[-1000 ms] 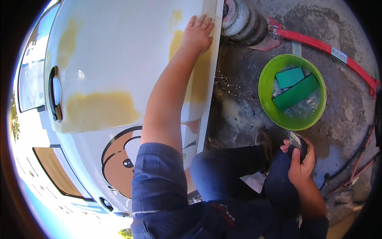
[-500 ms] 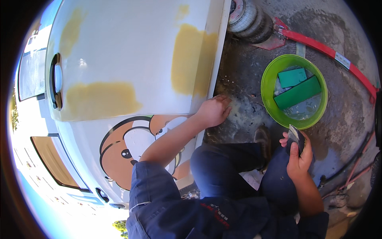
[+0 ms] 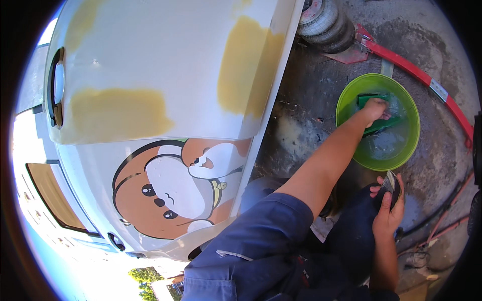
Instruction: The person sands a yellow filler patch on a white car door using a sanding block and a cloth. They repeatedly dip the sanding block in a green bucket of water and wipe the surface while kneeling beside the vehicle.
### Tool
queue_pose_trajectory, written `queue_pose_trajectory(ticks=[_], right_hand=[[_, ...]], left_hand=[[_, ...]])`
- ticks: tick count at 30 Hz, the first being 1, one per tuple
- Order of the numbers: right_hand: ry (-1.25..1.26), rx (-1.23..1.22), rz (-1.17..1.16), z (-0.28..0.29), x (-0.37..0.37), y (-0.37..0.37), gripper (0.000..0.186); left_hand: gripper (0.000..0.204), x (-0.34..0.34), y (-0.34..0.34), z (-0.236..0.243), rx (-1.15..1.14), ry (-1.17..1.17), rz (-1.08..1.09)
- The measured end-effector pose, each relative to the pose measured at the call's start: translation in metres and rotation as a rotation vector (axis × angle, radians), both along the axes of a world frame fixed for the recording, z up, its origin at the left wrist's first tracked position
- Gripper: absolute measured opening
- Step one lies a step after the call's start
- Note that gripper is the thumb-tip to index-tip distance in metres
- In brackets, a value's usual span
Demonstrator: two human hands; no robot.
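My left hand (image 3: 376,111) is down in the lime-green basin (image 3: 380,166), fingers curled on a green rectangular block (image 3: 363,101) in cloudy water. A longer green block (image 3: 374,130) lies partly under that hand. Near the basin's front edge, my right hand (image 3: 389,213) grips a folded dark sheet with a pale edge, which looks like sandpaper (image 3: 389,183). To the left stands a white vehicle panel (image 3: 196,60) with yellowish patches (image 3: 120,114) (image 3: 246,70) and a cartoon animal picture (image 3: 158,193).
A red metal bar (image 3: 409,65) runs along the floor beyond the basin. Stacked round rubber-like parts (image 3: 326,25) stand at its far end. Hoses (image 3: 442,226) lie at right on the wet concrete (image 3: 291,133). A black door handle (image 3: 56,88) sticks out from the panel.
My left hand has left the panel's lower edge and gone right into the basin, onto the green block. The right hand keeps its grip on the sandpaper. The view has shifted slightly.
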State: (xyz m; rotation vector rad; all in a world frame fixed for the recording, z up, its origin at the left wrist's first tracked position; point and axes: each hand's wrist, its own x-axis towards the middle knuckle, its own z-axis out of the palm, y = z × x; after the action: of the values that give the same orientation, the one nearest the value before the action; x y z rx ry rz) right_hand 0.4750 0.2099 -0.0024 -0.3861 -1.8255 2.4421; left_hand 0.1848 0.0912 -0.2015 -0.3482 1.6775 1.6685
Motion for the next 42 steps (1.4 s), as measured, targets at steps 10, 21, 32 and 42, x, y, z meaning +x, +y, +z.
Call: queue_pose_trajectory(ticks=[10,21,32,42], right_hand=[[0.051,-0.026,0.014,0.016,-0.035,-0.009,0.051],[0.192,-0.184,0.283,0.022,-0.103,-0.084,0.049],[0.345,0.152,0.440,0.000,-0.119,-0.138,0.053],[0.575,0.295,0.387,0.004,-0.165,-0.221,0.065]], left_hand=[[0.024,-0.004,-0.074,0.172,0.598,-0.329,0.235],[0.040,0.091,-0.217,0.410,-1.250,1.420,0.221],[0.024,0.150,-0.242,0.347,-1.197,0.691,-0.465],[0.033,0.180,-0.283,0.334,-1.031,0.200,-0.665]])
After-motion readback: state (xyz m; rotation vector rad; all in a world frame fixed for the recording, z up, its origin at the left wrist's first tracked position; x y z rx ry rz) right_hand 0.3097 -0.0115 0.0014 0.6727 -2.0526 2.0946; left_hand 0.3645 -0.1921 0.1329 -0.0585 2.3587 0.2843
